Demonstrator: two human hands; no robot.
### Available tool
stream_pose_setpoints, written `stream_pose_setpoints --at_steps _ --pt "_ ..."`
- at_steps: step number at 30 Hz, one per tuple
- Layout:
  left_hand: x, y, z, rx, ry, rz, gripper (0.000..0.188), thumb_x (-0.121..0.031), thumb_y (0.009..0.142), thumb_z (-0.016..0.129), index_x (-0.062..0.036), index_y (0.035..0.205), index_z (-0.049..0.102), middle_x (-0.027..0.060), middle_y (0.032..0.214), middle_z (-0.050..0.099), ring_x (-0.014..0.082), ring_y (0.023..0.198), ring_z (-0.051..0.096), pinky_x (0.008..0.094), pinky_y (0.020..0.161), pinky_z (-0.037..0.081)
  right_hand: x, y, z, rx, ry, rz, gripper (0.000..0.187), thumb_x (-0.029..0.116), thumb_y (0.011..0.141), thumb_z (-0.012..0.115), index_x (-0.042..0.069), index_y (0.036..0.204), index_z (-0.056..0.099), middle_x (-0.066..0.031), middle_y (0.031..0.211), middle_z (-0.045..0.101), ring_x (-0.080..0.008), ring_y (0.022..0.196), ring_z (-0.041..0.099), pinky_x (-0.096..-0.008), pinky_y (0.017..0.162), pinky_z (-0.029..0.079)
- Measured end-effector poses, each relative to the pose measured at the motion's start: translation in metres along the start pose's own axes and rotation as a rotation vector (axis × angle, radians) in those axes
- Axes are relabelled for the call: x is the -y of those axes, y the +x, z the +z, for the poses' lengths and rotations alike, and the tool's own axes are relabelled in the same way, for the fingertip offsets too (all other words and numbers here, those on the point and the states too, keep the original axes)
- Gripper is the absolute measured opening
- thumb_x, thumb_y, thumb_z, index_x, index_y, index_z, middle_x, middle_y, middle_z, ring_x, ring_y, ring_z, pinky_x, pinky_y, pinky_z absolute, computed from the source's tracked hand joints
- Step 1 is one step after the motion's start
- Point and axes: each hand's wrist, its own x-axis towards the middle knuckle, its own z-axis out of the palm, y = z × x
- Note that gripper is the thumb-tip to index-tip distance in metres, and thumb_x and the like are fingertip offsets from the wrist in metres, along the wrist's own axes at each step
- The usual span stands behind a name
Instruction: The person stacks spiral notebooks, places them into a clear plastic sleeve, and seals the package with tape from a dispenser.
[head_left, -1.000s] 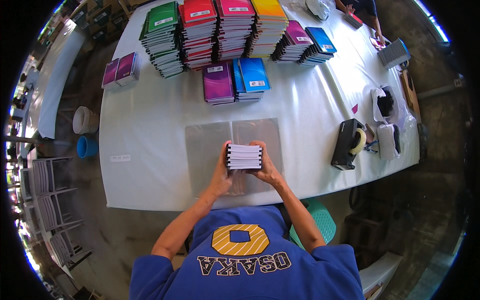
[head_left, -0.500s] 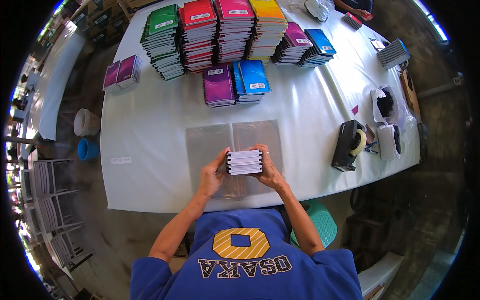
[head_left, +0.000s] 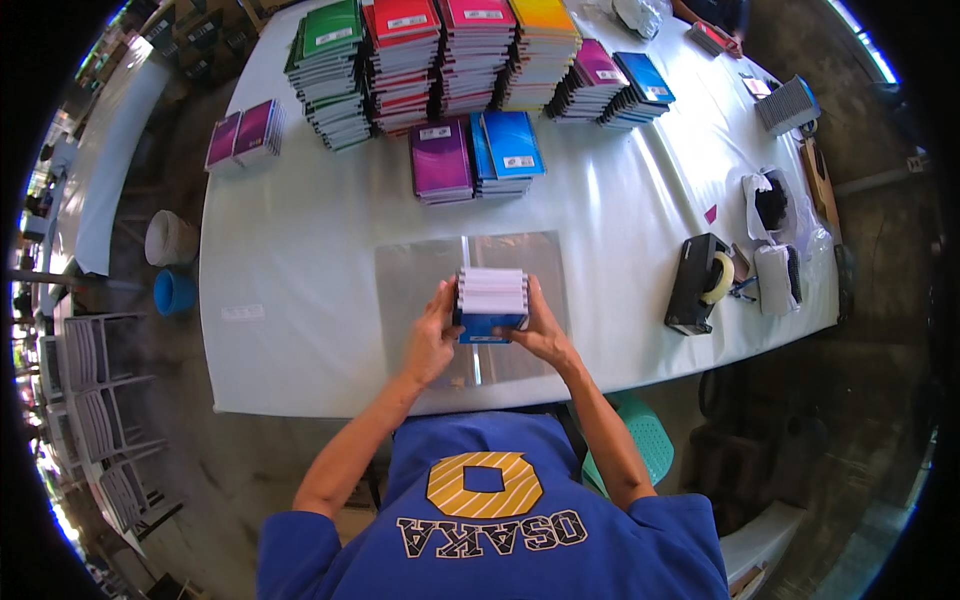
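A small stack of notebooks (head_left: pixel 492 292) is held over the clear plastic sheet (head_left: pixel 405 275), which serves here as the landmark; whether the stack touches it cannot be told. White page edges face up, and a blue cover shows on the side toward the person. The left hand (head_left: pixel 432 335) grips the stack from the left side and the right hand (head_left: pixel 545 335) grips it from the right, both closed around its lower part, with thumbs on the near side.

The sheet lies flat on the white-covered table (head_left: pixel 300 370), near its front edge. Just beyond the sheet, a purple notebook pile (head_left: pixel 441 165) and a blue notebook pile (head_left: pixel 510 150) stand side by side. Farther beyond it rise tall stacks topped in green (head_left: pixel 332 30), red (head_left: pixel 405 20), pink (head_left: pixel 478 15) and yellow (head_left: pixel 545 18), with lower purple and blue piles at their right end.

Left of the sheet lies a pale label strip (head_left: pixel 242 312); beyond that strip sit two purple-covered piles (head_left: pixel 243 138). Right of the sheet stands a black tape dispenser (head_left: pixel 688 300) with a roll of tape (head_left: pixel 718 278), next to a white bundle (head_left: pixel 773 278). Far beyond the sheet, to the right, a co-worker's hand (head_left: pixel 736 46) is beside a red-topped pile (head_left: pixel 708 38).
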Motion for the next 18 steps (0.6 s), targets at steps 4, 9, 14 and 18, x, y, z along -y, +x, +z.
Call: stream_pose_setpoints --at_steps 4,9,14,18 --pt "-0.003 0.011 -0.02 0.035 0.013 -0.121 0.057 -0.002 0.085 0.06 -0.005 0.139 0.043 0.024 0.125 0.058 0.0393 0.111 0.06 0.0415 0.093 0.048 0.024 0.01 0.01 -0.029 0.307 0.433 0.075 0.026 0.074 0.081 -0.002 0.133 0.045 -0.0174 0.123 0.056 -0.0257 0.12 0.05 -0.0394 0.103 0.037" --pt "0.016 0.016 -0.007 0.229 0.054 -0.5 0.026 -0.021 0.095 0.057 0.0004 0.11 0.055 0.014 0.081 0.065 0.0216 0.072 0.061 0.0361 0.069 0.048 0.008 0.021 0.023 -0.1 -0.254 0.454 0.062 0.038 0.081 0.073 -0.008 0.119 0.058 -0.0241 0.114 0.059 -0.0308 0.102 0.061 -0.0372 0.087 0.048" --pt "0.02 0.006 0.008 0.123 0.012 -0.505 0.028 -0.025 0.095 0.056 -0.0003 0.108 0.055 0.0156 0.075 0.065 0.0277 0.068 0.065 0.0403 0.066 0.048 -0.015 0.008 0.031 -0.252 -0.507 0.197 0.05 0.032 0.092 0.062 -0.011 0.117 0.057 -0.0269 0.104 0.058 -0.0393 0.096 0.059 -0.0442 0.085 0.048" --pt "0.031 0.002 0.008 0.066 -0.11 -0.547 0.026 -0.024 0.096 0.056 0.0001 0.106 0.056 0.014 0.073 0.063 0.0246 0.066 0.062 0.0384 0.065 0.047 -0.021 0.004 0.037 -0.217 -0.355 0.232 0.046 0.03 0.095 0.056 -0.011 0.117 0.056 -0.0296 0.104 0.055 -0.0414 0.096 0.057 -0.0454 0.084 0.047"
